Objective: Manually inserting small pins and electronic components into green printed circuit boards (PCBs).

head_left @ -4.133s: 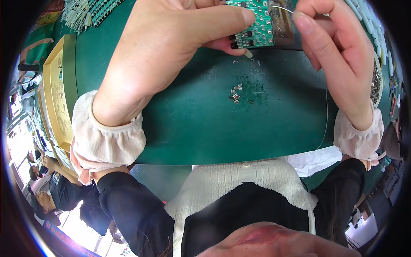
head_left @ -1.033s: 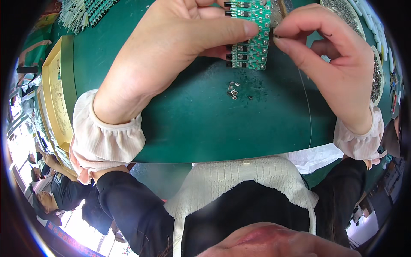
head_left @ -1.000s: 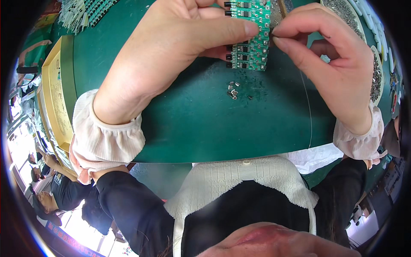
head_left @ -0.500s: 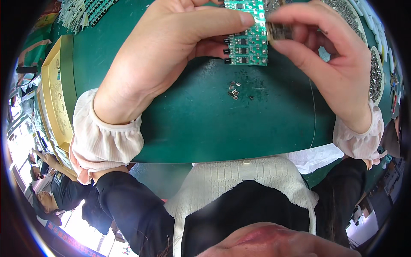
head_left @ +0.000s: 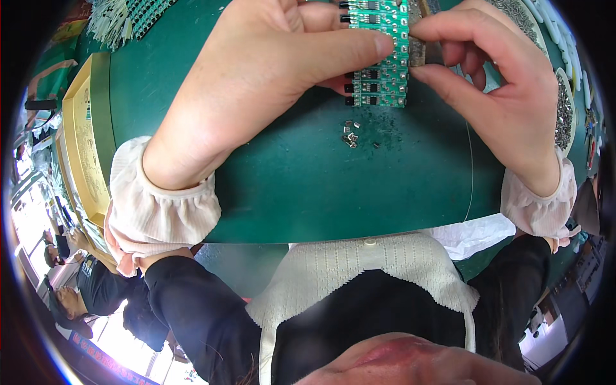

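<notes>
A green panel of joined circuit boards [head_left: 378,80] is in my left hand [head_left: 256,70], whose thumb presses on its face. Small black parts stick out along the panel's left edge. At its right edge stands a grey-brown strip or block [head_left: 417,52], worn-looking, its exact kind unclear. The thumb and forefinger of my right hand [head_left: 513,90] close against that strip beside the panel; anything tiny between the fingertips is too small to make out. Below the panel, several small shiny metal pieces [head_left: 350,136] lie loose on the green table mat [head_left: 346,199].
Containers of many small metal parts [head_left: 563,119] stand at the right edge. A yellow box [head_left: 80,141] lies at the left. More circuit boards [head_left: 151,16] and a bundle of pale wires [head_left: 110,22] sit far left. Other people [head_left: 96,289] are at the left.
My left hand and the panel have shifted slightly right and nearer to me. The right fingers, blurred before, now show sharply against the strip at the panel's edge.
</notes>
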A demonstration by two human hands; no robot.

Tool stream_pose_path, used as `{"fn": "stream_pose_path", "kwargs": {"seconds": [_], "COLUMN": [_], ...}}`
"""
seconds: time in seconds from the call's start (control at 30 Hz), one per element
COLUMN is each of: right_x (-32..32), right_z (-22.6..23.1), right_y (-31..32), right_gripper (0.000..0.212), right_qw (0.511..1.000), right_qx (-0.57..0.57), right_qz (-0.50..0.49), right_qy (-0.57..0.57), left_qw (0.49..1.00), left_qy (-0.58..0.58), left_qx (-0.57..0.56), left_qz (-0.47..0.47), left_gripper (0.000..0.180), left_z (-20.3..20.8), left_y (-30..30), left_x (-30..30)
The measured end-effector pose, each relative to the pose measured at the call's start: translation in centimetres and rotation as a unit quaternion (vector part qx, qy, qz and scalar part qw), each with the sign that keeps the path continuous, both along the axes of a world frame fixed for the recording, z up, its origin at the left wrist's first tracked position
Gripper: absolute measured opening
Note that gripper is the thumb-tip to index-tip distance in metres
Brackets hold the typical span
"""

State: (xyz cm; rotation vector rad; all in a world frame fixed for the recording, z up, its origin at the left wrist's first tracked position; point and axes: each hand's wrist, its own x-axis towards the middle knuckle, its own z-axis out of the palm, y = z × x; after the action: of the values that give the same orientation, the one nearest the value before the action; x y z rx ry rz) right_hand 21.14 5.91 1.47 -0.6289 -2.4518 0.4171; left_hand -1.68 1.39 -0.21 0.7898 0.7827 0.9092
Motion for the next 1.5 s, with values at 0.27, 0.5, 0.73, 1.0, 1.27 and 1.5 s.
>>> {"fn": "stream_pose_path", "kwargs": {"seconds": [0.27,0.5,0.73,1.0,1.27,1.5], "right_x": [0.9,1.2,0.8,0.8,0.5,0.1], "right_z": [1.0,0.4,-0.1,-1.7,-2.1,-0.9], "right_y": [1.7,1.0,0.4,1.1,1.1,0.9], "right_gripper": [0.011,0.011,0.011,0.011,0.011,0.011], "right_qw": [0.953,0.938,0.953,0.976,0.971,0.940], "right_qx": [-0.298,-0.327,-0.275,-0.184,-0.192,-0.305], "right_qz": [-0.006,-0.017,-0.045,0.012,0.017,0.030], "right_qy": [0.055,0.117,0.120,0.119,0.142,0.149], "left_qw": [0.997,0.992,0.990,0.981,0.976,0.983], "left_qy": [0.023,-0.003,-0.039,0.028,0.016,0.009], "left_qx": [0.064,0.072,0.096,0.142,0.190,0.131], "left_qz": [0.047,0.107,0.092,0.125,0.102,0.126], "left_gripper": [0.036,0.036,0.037,0.039,0.039,0.040], "left_z": [-0.4,0.5,0.2,-0.1,-0.7,0.0], "left_y": [0.0,-0.2,0.0,0.2,0.4,0.0], "left_x": [0.0,1.2,0.1,0.6,0.0,0.4]}}
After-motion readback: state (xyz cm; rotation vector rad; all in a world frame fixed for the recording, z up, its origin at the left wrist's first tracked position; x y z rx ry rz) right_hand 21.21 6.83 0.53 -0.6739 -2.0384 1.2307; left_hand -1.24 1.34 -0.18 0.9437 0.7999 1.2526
